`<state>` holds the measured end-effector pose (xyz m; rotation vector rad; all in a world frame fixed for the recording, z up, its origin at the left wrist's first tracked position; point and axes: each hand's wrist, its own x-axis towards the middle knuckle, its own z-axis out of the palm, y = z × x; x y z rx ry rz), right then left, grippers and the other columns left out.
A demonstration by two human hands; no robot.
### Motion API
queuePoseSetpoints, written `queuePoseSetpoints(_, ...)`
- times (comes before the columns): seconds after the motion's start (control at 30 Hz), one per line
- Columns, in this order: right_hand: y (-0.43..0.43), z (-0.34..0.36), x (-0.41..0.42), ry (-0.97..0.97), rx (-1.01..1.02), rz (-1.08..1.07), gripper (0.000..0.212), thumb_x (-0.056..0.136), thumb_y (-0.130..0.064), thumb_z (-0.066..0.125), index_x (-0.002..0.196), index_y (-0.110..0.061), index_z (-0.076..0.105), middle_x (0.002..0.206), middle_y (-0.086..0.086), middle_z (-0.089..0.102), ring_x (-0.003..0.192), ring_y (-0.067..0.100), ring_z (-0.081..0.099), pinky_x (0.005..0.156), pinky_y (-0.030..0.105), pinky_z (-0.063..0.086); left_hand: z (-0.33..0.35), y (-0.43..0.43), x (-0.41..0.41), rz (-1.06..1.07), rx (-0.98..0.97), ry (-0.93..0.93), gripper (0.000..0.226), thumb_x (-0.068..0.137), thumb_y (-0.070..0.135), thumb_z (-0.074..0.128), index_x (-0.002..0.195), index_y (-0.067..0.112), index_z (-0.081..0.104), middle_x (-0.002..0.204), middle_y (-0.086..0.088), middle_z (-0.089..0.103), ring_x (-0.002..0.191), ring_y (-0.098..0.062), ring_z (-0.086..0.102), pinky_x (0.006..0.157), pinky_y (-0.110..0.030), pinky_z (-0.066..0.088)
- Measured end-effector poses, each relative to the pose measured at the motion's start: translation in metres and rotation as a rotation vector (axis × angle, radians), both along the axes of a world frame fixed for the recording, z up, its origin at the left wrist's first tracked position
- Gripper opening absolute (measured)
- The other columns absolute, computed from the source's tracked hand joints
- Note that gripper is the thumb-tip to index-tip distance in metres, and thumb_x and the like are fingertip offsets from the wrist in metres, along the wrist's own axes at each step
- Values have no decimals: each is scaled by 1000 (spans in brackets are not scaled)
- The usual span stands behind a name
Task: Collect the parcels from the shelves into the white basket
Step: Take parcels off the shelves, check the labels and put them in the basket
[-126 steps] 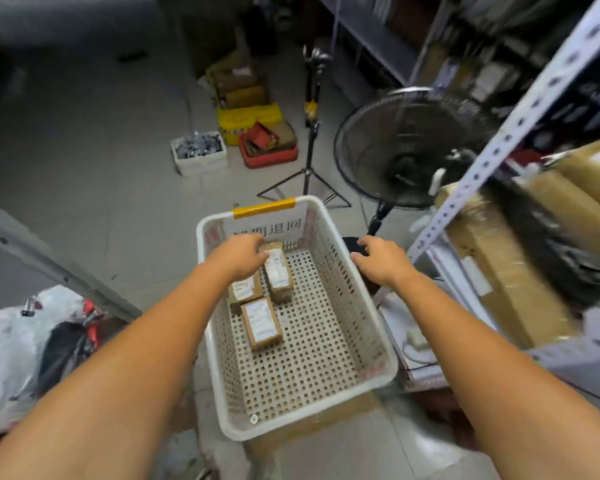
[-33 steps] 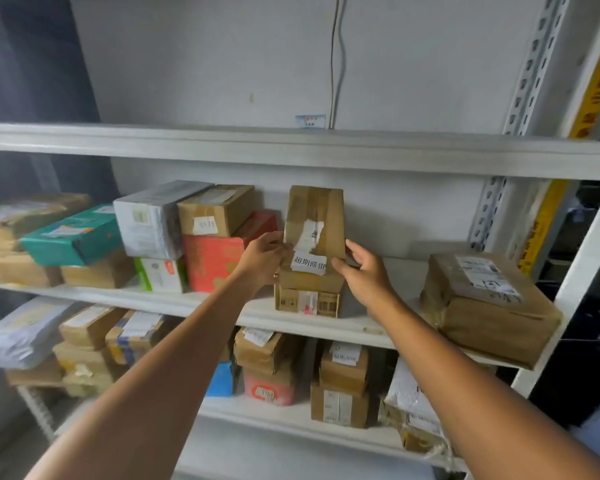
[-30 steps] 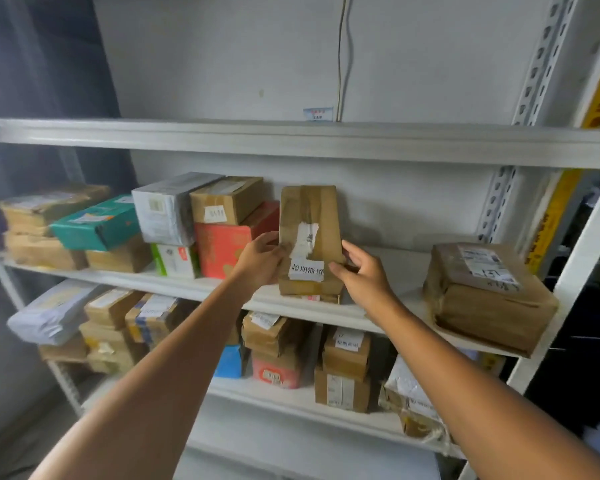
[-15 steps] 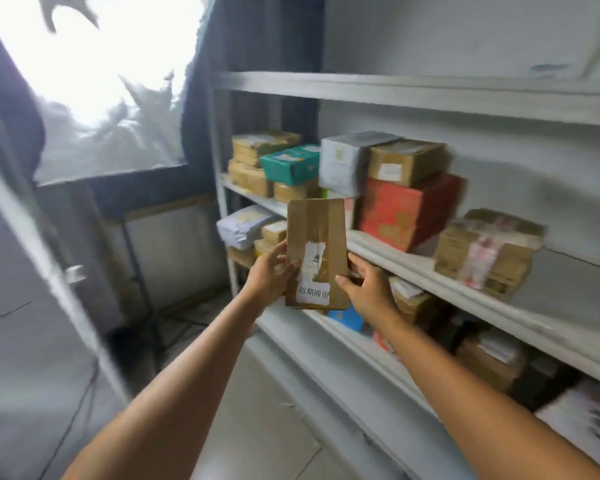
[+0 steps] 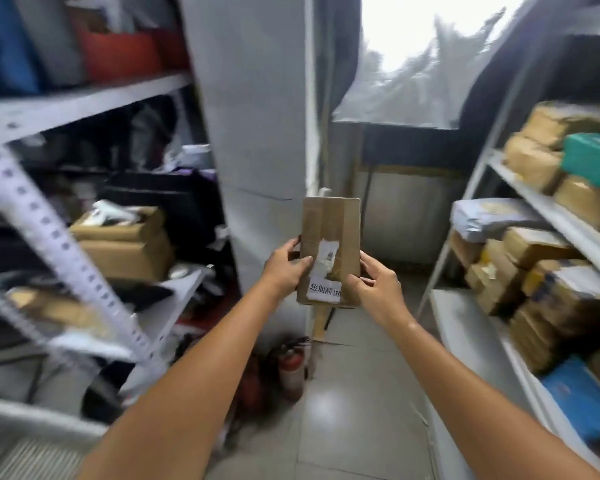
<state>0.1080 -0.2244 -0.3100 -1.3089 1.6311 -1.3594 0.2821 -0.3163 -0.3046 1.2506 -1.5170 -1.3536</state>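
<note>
Through the head camera, the brown parcel (image 5: pixel 329 220) is off the shelves. A second ago it stood on the middle board of the right-hand shelving (image 5: pixel 548 209) with a hand at each side. Now it hangs upright over the aisle floor and touches no board. The person has turned away from that shelving, which now runs down the right edge of the view. The left hand (image 5: pixel 284 268) grips the parcel's left edge, thumb laid across the front. The right hand (image 5: pixel 378 282) pinches its lower right edge, fingers curled behind. I judge the pick done and the carry under way. The white basket is out of sight, so I cannot say how near it is.

By count there is one parcel in hand, two hands on it, and one white label (image 5: pixel 324 289) low on its front. There are two sets of shelves, the left-hand shelving (image 5: pixel 49 233) facing the right. One teal box (image 5: pixel 593 161) sits on the right one's upper board; the brown parcels around it are too blurred to number. On the floor by the pillar (image 5: pixel 257 133) stand what look like two red fire extinguishers (image 5: pixel 291 368), one of them dim.
</note>
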Motion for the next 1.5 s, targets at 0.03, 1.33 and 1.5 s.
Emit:
queuePoseSetpoints(0.03, 1, -7, 12, -2, 16, 63, 55, 86, -13, 68, 137, -30, 52, 120, -21, 58, 93, -14, 60, 79, 6, 47, -7, 14, 17, 66, 12, -9, 55, 90, 15, 64, 140, 25, 44, 114, -7, 67, 95, -26, 69, 80, -46, 58)
queuePoseSetpoints(1.33, -65, -355, 658, 316, 519, 1210, 54, 87, 6, 58, 135, -19, 52, 115, -10, 64, 94, -10, 62, 79, 10, 50, -372, 167, 592, 1277, 488, 248, 58, 95, 12, 56, 144, 33, 36, 137, 0, 52, 112, -23, 59, 91, -48, 53)
queuePoseSetpoints(1.5, -83, -462, 694, 353, 572, 1272, 51, 88, 1, 59, 135, -19, 54, 112, -11, 65, 105, 11, 63, 90, 30, 54, -480, 151, 612, 1373, 586, 336, 61, 96, 6, 53, 148, 25, 30, 137, -6, 53, 115, -24, 58, 94, -45, 51)
